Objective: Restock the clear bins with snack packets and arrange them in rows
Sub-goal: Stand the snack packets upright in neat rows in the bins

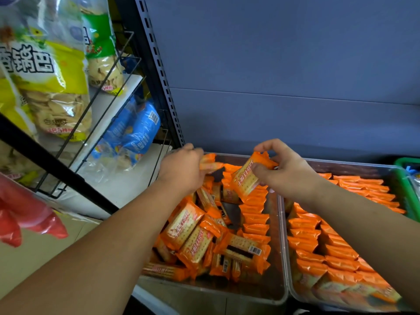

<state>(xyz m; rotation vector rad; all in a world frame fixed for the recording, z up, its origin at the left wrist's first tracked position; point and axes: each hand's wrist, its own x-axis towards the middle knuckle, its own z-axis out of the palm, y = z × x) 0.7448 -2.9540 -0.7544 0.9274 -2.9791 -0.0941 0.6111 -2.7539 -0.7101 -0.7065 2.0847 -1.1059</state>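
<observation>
Two clear bins sit side by side on the shelf. The left bin (276, 292) holds a loose heap of orange cracker packets (188, 226), with a tidy row standing along its right side. In the right bin (293, 298) the orange packets (318, 246) stand on edge in neat rows. My left hand (181, 169) grips packets (210, 163) at the far left corner of the left bin. My right hand (286, 171) pinches one orange packet (248, 176) above the same bin.
A wire rack (95, 123) at the left carries large yellow-green snack bags (45, 71) and blue bags (134, 133). A red plastic bag (25, 214) lies on a cardboard box at the lower left. A green basket (406, 178) stands right of the bins. A grey back panel rises behind.
</observation>
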